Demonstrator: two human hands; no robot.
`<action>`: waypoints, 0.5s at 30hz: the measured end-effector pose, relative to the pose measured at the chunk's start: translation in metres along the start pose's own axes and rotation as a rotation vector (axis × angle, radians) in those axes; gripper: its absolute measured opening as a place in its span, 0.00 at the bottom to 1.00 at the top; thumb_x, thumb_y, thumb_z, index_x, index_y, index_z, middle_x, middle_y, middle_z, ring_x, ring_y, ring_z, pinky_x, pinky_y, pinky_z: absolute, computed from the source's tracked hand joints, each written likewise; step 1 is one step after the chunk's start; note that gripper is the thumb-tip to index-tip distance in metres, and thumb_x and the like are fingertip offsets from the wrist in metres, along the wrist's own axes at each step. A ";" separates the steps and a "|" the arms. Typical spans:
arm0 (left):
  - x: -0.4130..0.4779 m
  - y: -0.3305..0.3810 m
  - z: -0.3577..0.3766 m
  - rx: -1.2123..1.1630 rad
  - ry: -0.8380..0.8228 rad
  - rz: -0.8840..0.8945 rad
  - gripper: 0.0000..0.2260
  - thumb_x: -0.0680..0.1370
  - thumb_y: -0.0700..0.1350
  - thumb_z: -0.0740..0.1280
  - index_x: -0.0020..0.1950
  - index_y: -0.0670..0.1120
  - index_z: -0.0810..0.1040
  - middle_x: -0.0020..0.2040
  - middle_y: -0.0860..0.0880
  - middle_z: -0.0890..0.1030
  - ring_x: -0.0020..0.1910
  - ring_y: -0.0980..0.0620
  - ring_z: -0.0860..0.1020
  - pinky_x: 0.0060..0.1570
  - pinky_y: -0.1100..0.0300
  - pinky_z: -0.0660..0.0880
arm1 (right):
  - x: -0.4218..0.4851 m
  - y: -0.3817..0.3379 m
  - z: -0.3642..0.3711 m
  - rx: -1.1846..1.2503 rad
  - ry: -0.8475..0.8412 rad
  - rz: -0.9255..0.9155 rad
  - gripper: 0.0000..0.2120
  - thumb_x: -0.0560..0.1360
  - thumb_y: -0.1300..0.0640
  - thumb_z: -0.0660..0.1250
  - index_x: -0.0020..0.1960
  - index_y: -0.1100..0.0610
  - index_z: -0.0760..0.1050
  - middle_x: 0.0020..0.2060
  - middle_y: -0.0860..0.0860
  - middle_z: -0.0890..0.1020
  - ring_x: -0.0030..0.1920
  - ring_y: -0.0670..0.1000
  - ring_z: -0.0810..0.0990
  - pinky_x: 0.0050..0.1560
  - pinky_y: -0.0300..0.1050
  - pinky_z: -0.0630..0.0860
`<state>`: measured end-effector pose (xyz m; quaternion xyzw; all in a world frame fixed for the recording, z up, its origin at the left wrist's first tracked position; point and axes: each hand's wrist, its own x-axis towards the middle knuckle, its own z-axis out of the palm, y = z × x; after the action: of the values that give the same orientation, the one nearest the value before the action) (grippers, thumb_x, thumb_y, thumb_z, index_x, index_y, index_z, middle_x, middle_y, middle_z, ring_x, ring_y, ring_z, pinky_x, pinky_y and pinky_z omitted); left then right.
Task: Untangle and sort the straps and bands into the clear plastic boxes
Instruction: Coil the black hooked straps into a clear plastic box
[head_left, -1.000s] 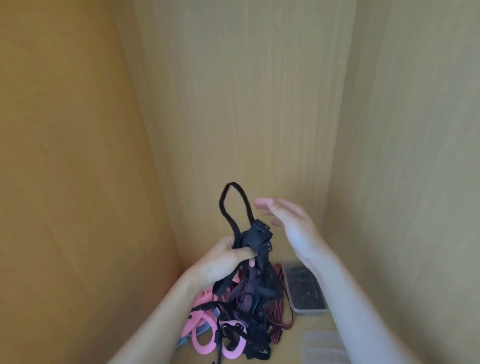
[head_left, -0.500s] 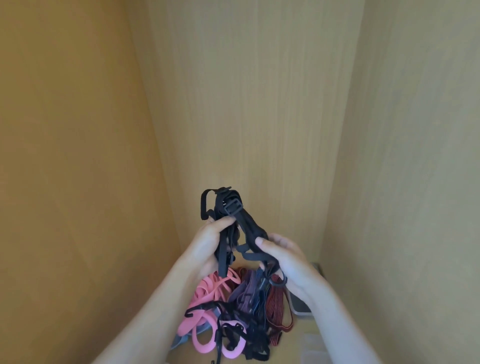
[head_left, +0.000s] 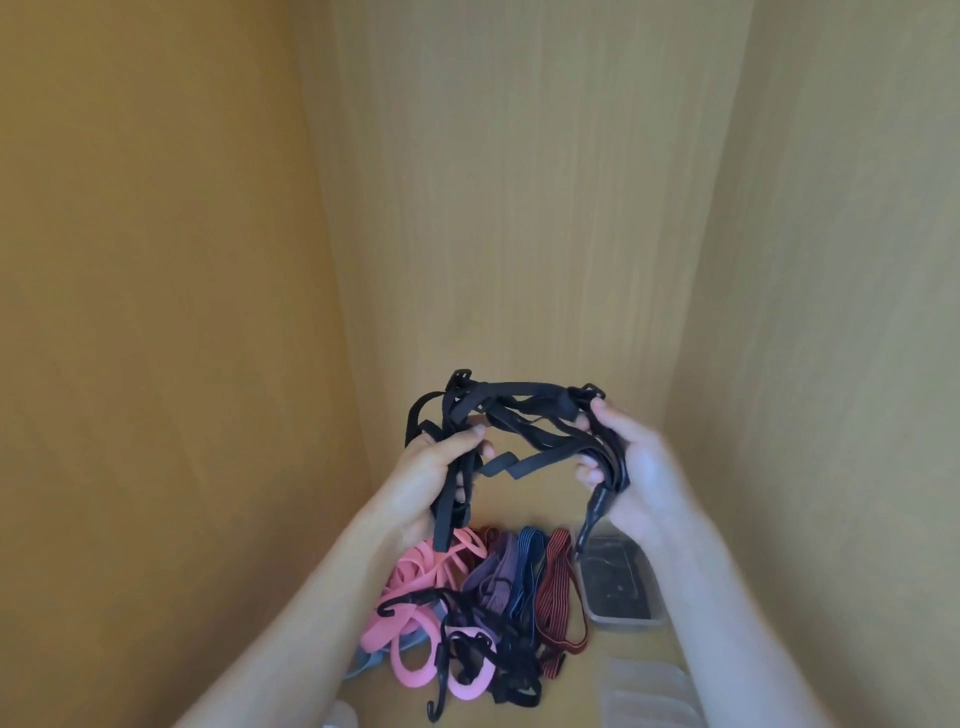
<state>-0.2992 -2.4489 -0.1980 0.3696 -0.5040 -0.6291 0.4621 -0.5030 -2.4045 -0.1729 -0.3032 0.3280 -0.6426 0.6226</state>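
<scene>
While the left hand (head_left: 436, 470) and right hand (head_left: 636, 467) each grip one end of the black strap bundle (head_left: 524, 410), stretched between them above the pile (head_left: 467, 597), sorting looks early: one clear box (head_left: 623, 618) holds dark items (can't tell what), but pink, purple, blue & red bands lie tangled, approx. all left.

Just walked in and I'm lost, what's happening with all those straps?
A person is holding a tangle of black straps up in the air, the left hand gripping one side and the right hand the other, with the straps spread between them. Below lies a pile of pink, purple, blue and red bands. Beside it sits a clear plastic box holding something dark.
</scene>
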 end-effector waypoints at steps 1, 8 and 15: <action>-0.001 -0.001 -0.002 0.037 -0.002 -0.003 0.06 0.81 0.44 0.68 0.48 0.43 0.81 0.35 0.46 0.76 0.27 0.53 0.64 0.27 0.62 0.63 | 0.000 -0.002 0.000 0.002 0.027 0.004 0.04 0.81 0.60 0.64 0.48 0.59 0.74 0.37 0.53 0.74 0.24 0.47 0.66 0.19 0.36 0.64; -0.006 -0.017 -0.024 0.225 -0.014 -0.191 0.08 0.78 0.39 0.70 0.54 0.40 0.74 0.32 0.48 0.74 0.28 0.52 0.70 0.29 0.61 0.69 | 0.002 -0.020 0.005 0.051 0.111 0.094 0.01 0.78 0.63 0.65 0.49 0.60 0.73 0.36 0.53 0.75 0.24 0.46 0.66 0.19 0.34 0.64; 0.002 -0.027 -0.039 0.697 0.039 -0.347 0.39 0.63 0.60 0.80 0.68 0.45 0.72 0.61 0.46 0.80 0.59 0.47 0.80 0.66 0.49 0.73 | 0.009 -0.023 0.017 -0.063 0.147 0.065 0.13 0.80 0.67 0.61 0.61 0.60 0.77 0.39 0.54 0.73 0.24 0.46 0.68 0.20 0.34 0.65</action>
<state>-0.2693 -2.4602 -0.2326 0.5959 -0.6087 -0.4819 0.2052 -0.5035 -2.4145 -0.1448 -0.2641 0.4025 -0.6319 0.6074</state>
